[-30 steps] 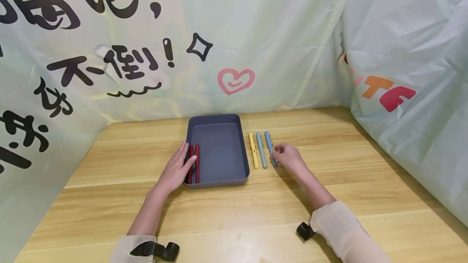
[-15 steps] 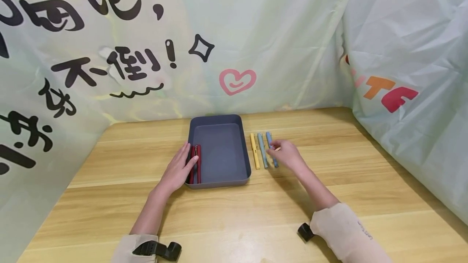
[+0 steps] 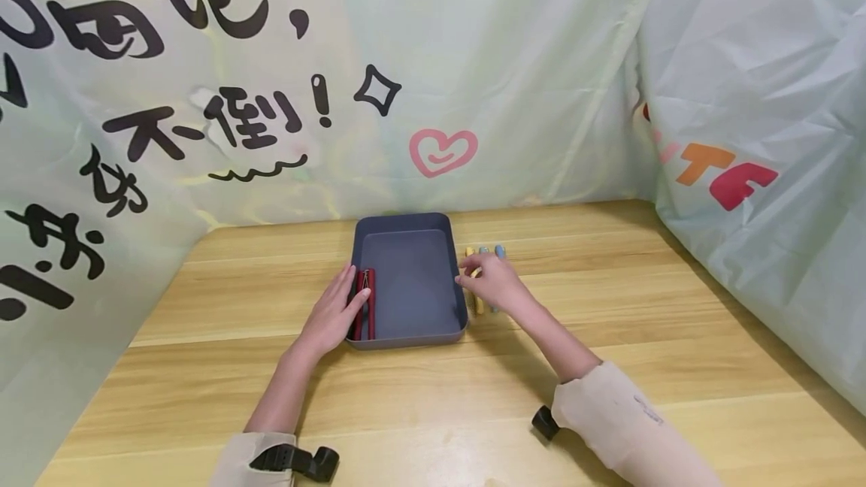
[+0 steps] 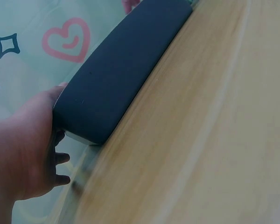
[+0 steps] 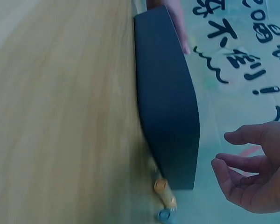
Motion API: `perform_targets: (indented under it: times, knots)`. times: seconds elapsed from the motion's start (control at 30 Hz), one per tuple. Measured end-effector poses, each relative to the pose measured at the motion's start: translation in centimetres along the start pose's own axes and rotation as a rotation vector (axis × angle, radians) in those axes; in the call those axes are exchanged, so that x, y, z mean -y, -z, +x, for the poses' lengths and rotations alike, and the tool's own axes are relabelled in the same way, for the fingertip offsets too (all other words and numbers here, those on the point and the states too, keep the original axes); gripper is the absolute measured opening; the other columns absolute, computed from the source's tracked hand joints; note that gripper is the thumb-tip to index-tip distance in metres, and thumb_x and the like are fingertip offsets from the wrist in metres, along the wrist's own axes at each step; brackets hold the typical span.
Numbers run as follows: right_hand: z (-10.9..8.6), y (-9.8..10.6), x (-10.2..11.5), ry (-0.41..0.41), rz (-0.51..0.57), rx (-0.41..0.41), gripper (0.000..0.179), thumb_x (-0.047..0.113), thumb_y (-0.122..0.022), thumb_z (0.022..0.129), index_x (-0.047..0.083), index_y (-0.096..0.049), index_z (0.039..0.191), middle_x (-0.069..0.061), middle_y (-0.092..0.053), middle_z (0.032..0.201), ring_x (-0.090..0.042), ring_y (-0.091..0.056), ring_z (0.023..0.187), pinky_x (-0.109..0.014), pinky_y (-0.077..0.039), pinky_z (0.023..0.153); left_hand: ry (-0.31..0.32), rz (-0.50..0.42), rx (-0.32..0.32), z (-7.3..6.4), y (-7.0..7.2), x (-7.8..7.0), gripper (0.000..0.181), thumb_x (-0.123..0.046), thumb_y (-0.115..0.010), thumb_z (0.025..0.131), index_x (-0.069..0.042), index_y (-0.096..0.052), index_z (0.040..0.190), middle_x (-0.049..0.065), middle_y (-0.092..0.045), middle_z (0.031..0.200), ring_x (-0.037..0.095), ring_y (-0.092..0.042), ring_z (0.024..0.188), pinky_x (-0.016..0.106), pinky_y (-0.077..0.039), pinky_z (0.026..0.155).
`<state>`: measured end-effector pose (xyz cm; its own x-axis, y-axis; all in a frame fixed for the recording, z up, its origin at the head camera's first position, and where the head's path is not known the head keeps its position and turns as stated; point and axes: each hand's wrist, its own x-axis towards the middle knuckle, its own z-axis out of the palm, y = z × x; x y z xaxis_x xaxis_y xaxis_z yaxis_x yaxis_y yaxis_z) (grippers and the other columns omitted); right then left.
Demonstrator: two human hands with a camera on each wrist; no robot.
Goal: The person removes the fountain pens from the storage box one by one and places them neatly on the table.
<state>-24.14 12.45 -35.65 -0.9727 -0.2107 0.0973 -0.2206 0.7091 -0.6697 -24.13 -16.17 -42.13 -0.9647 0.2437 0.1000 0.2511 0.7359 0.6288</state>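
On the wooden table (image 3: 419,412) stands a dark tray (image 3: 414,284), which looks stiff and rather light, so it may slide if nobody steadies it. The left hand (image 3: 330,318) lies at its left wall, fingers straight, thumb over the rim. The right hand (image 3: 495,281) hangs near the right wall, with a gap between thumb and fingers, pinching nothing. Two red pens (image 3: 371,316) lie inside, along the left wall; a yellow pen (image 3: 479,306) and two blue pens (image 3: 500,251) lie outside, beside the right wall. Pens seem hard, smooth, light; mid-barrel is probably the best hold.
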Motion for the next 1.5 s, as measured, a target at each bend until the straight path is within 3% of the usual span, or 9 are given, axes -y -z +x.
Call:
perform_targets:
  times: [0.33, 0.83, 1.3, 1.5]
  knots:
    - [1.0, -1.8, 2.8, 0.088, -0.023, 0.069, 0.026, 0.015, -0.066, 0.085, 0.005, -0.065, 0.109, -0.004, -0.060, 0.094, -0.018, -0.056, 0.085, -0.031, -0.047, 0.071, 0.004, -0.001, -0.008, 0.0, -0.1, 0.0, 0.065, -0.045, -0.030, 0.099, -0.007, -0.012, 0.148, 0.008, -0.006, 0.153, 0.032, -0.006, 0.136, 0.057, -0.010, 0.104]
    - [2.2, -5.5, 5.8, 0.159, -0.010, 0.210, 0.025, 0.015, -0.067, 0.085, 0.005, -0.066, 0.108, -0.009, -0.061, 0.096, -0.016, -0.056, 0.079, -0.027, -0.046, 0.064, 0.034, 0.003, 0.000, 0.1, -0.1, 0.0, 0.069, -0.049, -0.030, 0.098, -0.008, -0.006, 0.148, 0.011, -0.005, 0.152, 0.031, -0.005, 0.137, 0.056, -0.011, 0.104]
    - [3.0, -9.0, 6.5, 0.132, -0.012, 0.266, 0.022, 0.015, -0.066, 0.085, 0.008, -0.066, 0.106, -0.004, -0.063, 0.092, -0.015, -0.058, 0.077, -0.025, -0.047, 0.063, 0.023, 0.006, 0.004, 0.2, 0.0, -0.1, 0.068, -0.046, -0.031, 0.099, -0.006, -0.006, 0.148, 0.012, -0.006, 0.152, 0.030, -0.005, 0.137, 0.055, -0.011, 0.104]
    - [3.3, -10.0, 6.2, 0.130, -0.022, 0.273, 0.030, 0.016, -0.066, 0.086, 0.006, -0.063, 0.114, -0.003, -0.065, 0.092, -0.016, -0.060, 0.081, -0.027, -0.048, 0.067, 0.016, 0.006, 0.001, 0.2, 0.0, 0.0, 0.068, -0.045, -0.030, 0.099, -0.005, -0.007, 0.148, 0.012, -0.005, 0.152, 0.031, -0.005, 0.137, 0.055, -0.011, 0.104]
